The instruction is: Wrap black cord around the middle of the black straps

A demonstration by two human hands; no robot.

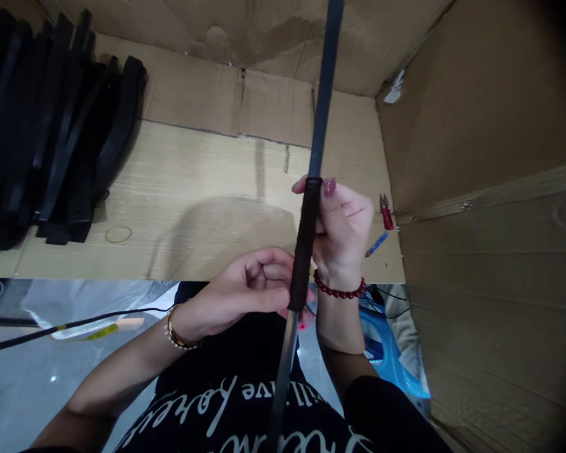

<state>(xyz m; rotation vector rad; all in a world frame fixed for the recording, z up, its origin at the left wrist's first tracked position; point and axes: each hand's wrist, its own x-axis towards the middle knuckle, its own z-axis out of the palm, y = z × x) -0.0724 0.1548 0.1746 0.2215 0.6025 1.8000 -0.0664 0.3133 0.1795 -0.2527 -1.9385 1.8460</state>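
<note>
A long dark rod [324, 82] runs almost upright through the view, and a black cord wrapping [303, 248] covers its middle section. My right hand [342, 233] grips the rod at the top end of the wrapping, with a red bead bracelet [338, 289] on the wrist. Lower down, my left hand [245, 292] curls around the wrapped part, its thumb lying across the cord. A gold bangle [177, 327] sits on that wrist. The rod's lower end passes in front of my dark printed shirt [231, 402].
A pile of black curved strips [70, 145] lies at the left on a pale wooden shelf [183, 189], with a rubber band [117, 234] near it. Red thread snips [385, 212] and a small blue tool [376, 245] lie at the right. Cardboard walls [481, 126] surround the shelf.
</note>
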